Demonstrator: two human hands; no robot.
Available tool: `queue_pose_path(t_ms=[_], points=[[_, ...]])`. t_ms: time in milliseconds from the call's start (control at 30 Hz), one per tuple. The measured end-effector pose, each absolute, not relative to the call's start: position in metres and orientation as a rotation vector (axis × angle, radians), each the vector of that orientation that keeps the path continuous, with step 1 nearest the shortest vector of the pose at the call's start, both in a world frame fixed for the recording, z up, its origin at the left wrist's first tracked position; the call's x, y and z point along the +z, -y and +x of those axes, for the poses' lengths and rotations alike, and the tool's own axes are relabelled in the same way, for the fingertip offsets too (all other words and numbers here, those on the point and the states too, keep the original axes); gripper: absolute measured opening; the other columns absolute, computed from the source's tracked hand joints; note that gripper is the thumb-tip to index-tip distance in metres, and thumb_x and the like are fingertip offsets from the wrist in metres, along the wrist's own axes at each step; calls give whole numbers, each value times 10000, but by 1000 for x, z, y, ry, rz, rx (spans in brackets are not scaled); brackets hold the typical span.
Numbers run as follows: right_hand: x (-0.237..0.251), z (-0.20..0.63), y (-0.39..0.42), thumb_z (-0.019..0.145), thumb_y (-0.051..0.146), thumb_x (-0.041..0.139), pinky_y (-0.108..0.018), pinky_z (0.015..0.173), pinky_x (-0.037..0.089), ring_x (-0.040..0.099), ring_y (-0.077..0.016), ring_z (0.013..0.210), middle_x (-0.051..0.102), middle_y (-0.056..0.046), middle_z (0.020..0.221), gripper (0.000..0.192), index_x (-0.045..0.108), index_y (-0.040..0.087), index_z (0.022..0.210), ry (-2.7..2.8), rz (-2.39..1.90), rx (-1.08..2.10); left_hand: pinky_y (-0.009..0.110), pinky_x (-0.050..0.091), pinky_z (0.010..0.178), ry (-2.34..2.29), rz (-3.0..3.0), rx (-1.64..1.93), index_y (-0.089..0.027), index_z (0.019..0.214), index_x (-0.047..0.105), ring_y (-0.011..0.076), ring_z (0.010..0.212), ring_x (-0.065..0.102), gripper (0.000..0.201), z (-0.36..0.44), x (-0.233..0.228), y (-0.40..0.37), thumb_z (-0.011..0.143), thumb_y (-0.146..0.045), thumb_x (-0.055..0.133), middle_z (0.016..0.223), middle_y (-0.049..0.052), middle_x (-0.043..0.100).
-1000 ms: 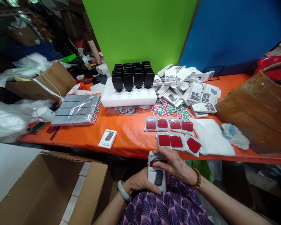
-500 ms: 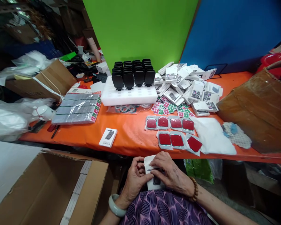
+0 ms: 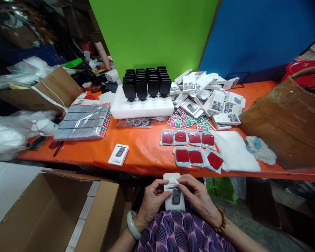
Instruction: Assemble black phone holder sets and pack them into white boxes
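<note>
In my lap stands a small white box (image 3: 175,204) with a dark ring-marked device printed on its front and its top flap raised. My left hand (image 3: 154,196) grips the box along its left edge, thumb across the front. On the other side, my right hand (image 3: 198,196) pinches at the box's upper opening, where something white and crumpled shows between the fingertips; whether it is an inner flap or wrapping I cannot tell. A similar closed white box (image 3: 118,154) lies on the orange table (image 3: 144,150) near its front edge.
Black flat holders (image 3: 141,90) stand in rows in a white foam block (image 3: 144,111). Right of them lie a heap of white boxes (image 3: 207,92), red-faced squares (image 3: 182,155) and a white foam pouch (image 3: 237,154). An open carton (image 3: 109,206) stands at lower left, holding white boxes.
My right hand has slid right and up, uncovering the printed front of the box. The box now stands more upright, with white material showing at its top.
</note>
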State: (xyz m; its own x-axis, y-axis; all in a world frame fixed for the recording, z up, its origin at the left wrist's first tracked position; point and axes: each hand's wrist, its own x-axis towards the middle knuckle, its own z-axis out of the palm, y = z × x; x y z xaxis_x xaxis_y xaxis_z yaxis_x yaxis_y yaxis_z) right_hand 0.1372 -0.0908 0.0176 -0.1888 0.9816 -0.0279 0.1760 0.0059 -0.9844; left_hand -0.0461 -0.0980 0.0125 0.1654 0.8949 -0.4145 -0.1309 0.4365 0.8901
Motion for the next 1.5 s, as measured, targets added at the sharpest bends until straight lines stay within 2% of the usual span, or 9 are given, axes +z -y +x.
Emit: queue_pose_path(t_ms=[167, 233, 367, 567, 800, 1000, 1200, 1333, 1500], points=[[25, 129, 85, 815, 403, 598, -237, 550, 361, 418, -110, 577, 449, 35, 605, 302, 495, 185, 634, 1224, -1376, 1582, 215, 402, 562, -1305, 1059, 811, -139, 746, 665, 101, 573, 503, 219, -42, 24, 94, 771, -356, 644, 632, -8, 614], [26, 125, 85, 780, 411, 623, -228, 542, 339, 381, -103, 572, 404, 48, 596, 329, 440, 194, 614, 1132, -1358, 1620, 216, 394, 577, -1345, 1146, 834, -141, 646, 634, 103, 589, 485, 211, -40, 30, 92, 765, -315, 629, 626, -8, 588], [25, 122, 87, 800, 404, 623, -226, 571, 359, 405, -108, 616, 442, 42, 680, 259, 482, 198, 732, 1116, -1274, 1563, 213, 376, 575, -1396, 1190, 859, -153, 585, 581, 100, 584, 449, 211, -38, 38, 89, 745, -285, 620, 593, -26, 528], [26, 136, 85, 907, 375, 518, -247, 660, 389, 477, -130, 706, 533, 5, 750, 244, 572, 179, 772, 1535, -1268, 1505, 211, 366, 555, -1370, 1055, 773, -150, 630, 598, 100, 575, 437, 250, -42, 36, 88, 753, -365, 636, 595, -31, 529], [32, 139, 79, 920, 385, 491, -239, 573, 334, 420, -114, 631, 493, 22, 688, 282, 552, 175, 742, 1717, -1308, 1532, 223, 367, 561, -1374, 1097, 745, -148, 646, 614, 108, 580, 438, 268, -42, 33, 92, 776, -382, 616, 596, -26, 523], [11, 128, 88, 906, 399, 530, -241, 598, 377, 462, -118, 641, 498, 12, 694, 304, 517, 183, 692, 1515, -1281, 1411, 240, 413, 668, -1394, 1139, 958, -157, 635, 617, 132, 691, 497, 219, -38, 29, 95, 780, -322, 627, 687, 4, 557], [-8, 124, 88, 831, 433, 639, -223, 551, 418, 503, -118, 609, 545, 20, 730, 272, 560, 214, 971, 1200, -1252, 1490, 211, 398, 573, -1382, 889, 1057, -183, 816, 577, 97, 595, 464, 204, -33, 20, 91, 686, -265, 710, 675, -54, 495], [3, 132, 83, 868, 394, 598, -275, 668, 472, 583, -170, 720, 620, -33, 768, 218, 662, 196, 803, 1501, -1193, 1462, 247, 426, 677, -1370, 1067, 964, -158, 699, 673, 133, 687, 521, 146, -42, 22, 90, 707, -295, 722, 688, 4, 582], [7, 135, 86, 863, 354, 606, -303, 719, 489, 618, -200, 776, 660, -52, 813, 169, 670, 211, 799, 1590, -1126, 1358, 267, 439, 699, -1350, 1202, 936, -169, 762, 736, 159, 725, 553, 177, -50, 25, 97, 729, -343, 725, 740, 44, 648]])
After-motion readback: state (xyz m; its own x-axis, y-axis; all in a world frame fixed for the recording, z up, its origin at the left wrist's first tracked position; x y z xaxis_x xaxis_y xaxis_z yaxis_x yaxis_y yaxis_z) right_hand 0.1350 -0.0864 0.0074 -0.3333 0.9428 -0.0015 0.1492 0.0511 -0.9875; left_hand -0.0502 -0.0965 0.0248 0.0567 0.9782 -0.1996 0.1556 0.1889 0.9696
